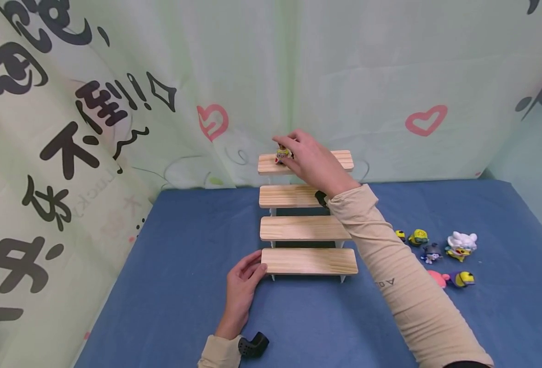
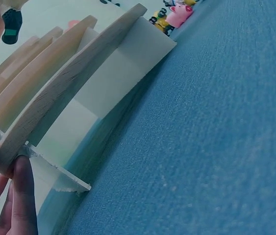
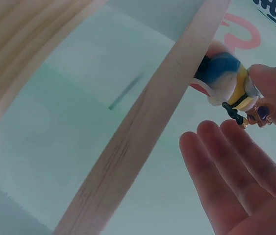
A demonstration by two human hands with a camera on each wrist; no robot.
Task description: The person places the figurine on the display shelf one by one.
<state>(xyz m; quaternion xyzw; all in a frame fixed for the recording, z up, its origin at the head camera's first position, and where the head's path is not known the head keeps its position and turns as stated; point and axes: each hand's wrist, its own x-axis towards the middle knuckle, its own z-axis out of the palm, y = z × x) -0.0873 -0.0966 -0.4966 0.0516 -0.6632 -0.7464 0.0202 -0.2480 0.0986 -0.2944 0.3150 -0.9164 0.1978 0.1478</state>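
A stepped wooden display shelf (image 1: 310, 261) with several pale boards stands on the blue cloth. My left hand (image 1: 243, 283) pinches the left end of its lowest board; in the left wrist view, a finger (image 2: 24, 196) presses under the board's end. Over the top board (image 1: 340, 161), my right hand (image 1: 314, 161) pinches a small yellow minion figurine (image 3: 226, 81) with a crown-like golden top and blue, white and red parts. The figurine's base is right at the board in the right wrist view. My other right fingers (image 3: 216, 164) are extended below it.
On the cloth at the right are a white-hatted figure (image 1: 461, 246), a dark grey figure (image 1: 431, 253), a yellow figure (image 1: 418, 237), a purple-and-yellow one (image 1: 462, 278) and a pink pig (image 2: 179, 15). My right sleeve partly covers them. A printed curtain (image 1: 367, 102) hangs behind the shelf.
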